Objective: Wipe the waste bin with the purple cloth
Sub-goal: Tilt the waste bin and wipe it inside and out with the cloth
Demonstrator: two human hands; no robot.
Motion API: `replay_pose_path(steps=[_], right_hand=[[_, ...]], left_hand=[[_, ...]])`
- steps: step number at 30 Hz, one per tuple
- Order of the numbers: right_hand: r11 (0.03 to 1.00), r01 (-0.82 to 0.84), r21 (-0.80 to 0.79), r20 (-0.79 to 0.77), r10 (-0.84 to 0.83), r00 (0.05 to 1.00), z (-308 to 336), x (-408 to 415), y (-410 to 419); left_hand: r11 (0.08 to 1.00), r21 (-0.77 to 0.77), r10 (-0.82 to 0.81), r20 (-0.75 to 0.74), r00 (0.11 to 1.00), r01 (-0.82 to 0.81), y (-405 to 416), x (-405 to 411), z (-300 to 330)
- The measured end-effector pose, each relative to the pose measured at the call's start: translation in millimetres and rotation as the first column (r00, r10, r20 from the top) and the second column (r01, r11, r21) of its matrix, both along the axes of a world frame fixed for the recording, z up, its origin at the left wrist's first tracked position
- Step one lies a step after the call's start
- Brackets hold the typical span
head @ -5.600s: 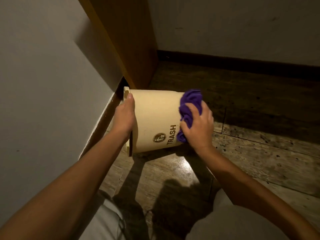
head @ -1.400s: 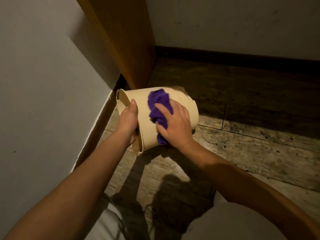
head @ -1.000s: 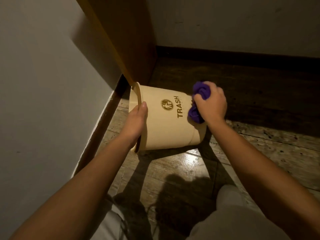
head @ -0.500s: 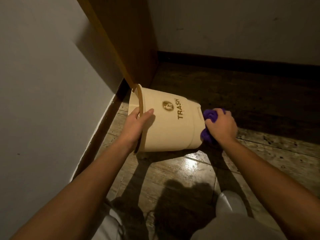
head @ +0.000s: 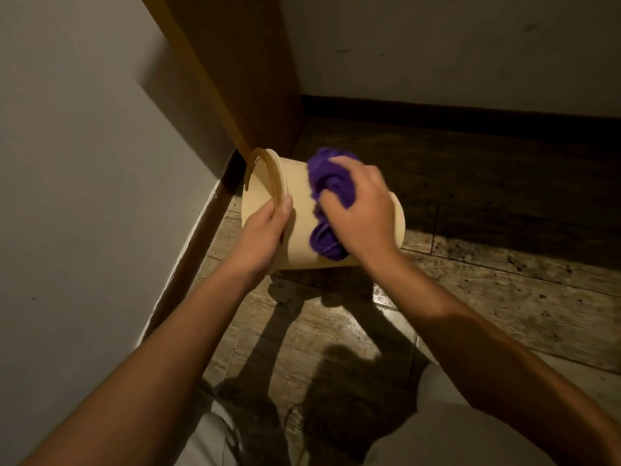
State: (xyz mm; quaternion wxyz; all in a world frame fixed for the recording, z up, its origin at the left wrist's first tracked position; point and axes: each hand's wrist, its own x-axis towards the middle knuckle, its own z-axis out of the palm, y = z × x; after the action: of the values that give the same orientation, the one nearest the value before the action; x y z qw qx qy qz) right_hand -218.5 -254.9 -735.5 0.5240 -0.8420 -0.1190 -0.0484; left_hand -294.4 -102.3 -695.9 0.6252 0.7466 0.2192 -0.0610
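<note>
The bin (head: 299, 227) lies tipped on its side above the wooden floor (head: 504, 290), close to the corner. Its long axis runs left to right: the open mouth with the rim points to the left, toward the wall (head: 84, 163) and its dark skirting, and the base points to the right. Whether the bin touches the floor I cannot tell, because the arms and the shadow cover its lower side.

The left hand (head: 260, 237) is closed on the rim, with the thumb lying on the outer side; the other fingers are hidden inside the mouth. The right hand (head: 363, 213) presses the bunched cloth (head: 331, 196) on the upper side wall of the bin, with fingers bent around the cloth. The fingertips are a little blurred.

On the left the mouth is just beside the skirting, and a brown wooden panel (head: 235, 79) stands right behind the rim, so there is little room there. To the right and to the front the floor is open.

The base of the bin is partly covered by the right hand. No print is visible on the side turned to the camera.
</note>
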Motion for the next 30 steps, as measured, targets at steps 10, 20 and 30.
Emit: replay_pose_path(steps=[10,20,30], right_hand=[[0.928,-0.114,-0.354,0.242,0.209,0.947,-45.6,-21.7,11.0],[0.916,0.075,-0.394,-0.016,-0.089,0.996,-79.6,39.1,-71.7],[0.985,0.128,-0.114,-0.266,-0.154,0.952,-54.7,72.8,-55.8]], left_hand=[[0.836,-0.397,0.362,-0.119,0.925,-0.378,5.4,6.1,-9.2],[0.809,-0.418,0.381,-0.163,0.910,-0.413,11.7,3.9,-9.5],[0.865,-0.308,0.369,-0.149,0.918,-0.397,2.4,-1.4,-10.9]])
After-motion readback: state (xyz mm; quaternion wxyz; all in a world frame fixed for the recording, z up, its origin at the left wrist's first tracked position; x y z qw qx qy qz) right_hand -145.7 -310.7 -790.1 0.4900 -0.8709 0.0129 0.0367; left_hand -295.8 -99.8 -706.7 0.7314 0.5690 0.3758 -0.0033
